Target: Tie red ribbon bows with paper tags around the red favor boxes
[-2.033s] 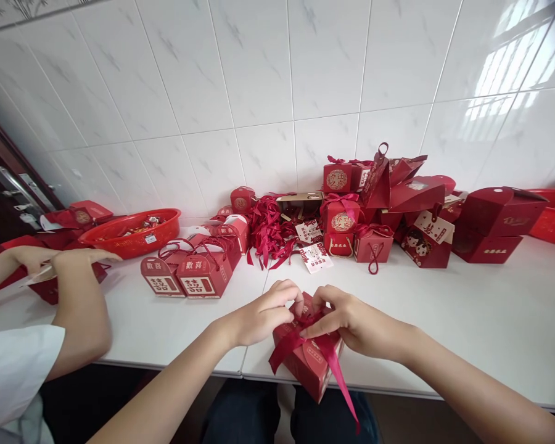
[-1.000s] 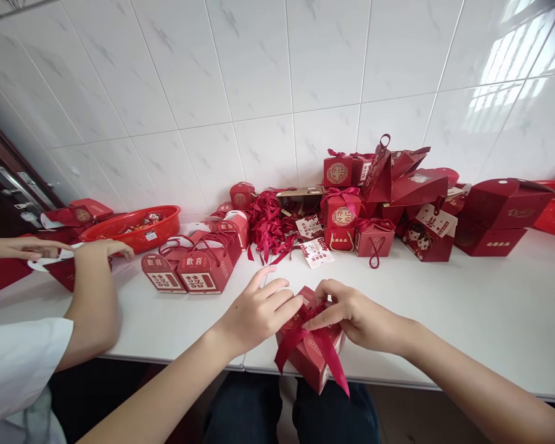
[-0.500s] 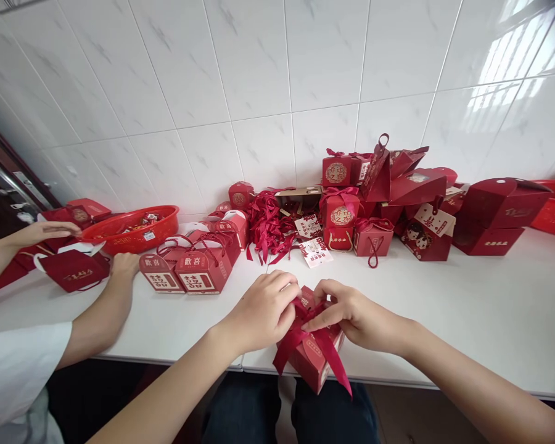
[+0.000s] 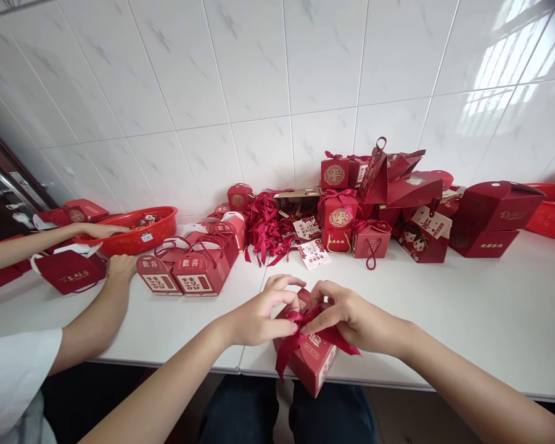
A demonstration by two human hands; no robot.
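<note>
A red gift box (image 4: 311, 365) lies at the table's front edge, its near corner jutting over my lap. Dark red ribbon (image 4: 285, 356) is looped across its top, with one tail hanging on the left and another trailing right. My left hand (image 4: 263, 311) pinches the ribbon from the left with thumb and fingers. From the right, my right hand (image 4: 340, 311) has its thumb and bent fingers closed on the ribbon at the middle of the box. The ribbon's crossing is partly hidden by my fingers.
Red boxes with rope handles (image 4: 194, 277) stand left of centre. Behind are a ribbon heap (image 4: 266, 225), white cards (image 4: 313, 253) and stacked boxes (image 4: 337, 213). A co-worker's hand reaches into a red basket (image 4: 141, 240); another red basket (image 4: 552, 222) stands far right.
My left hand's fingers have opened out and shifted slightly left on the ribbon. The right ribbon tail has swung up to the right. The co-worker's far hand has moved into the basket.
</note>
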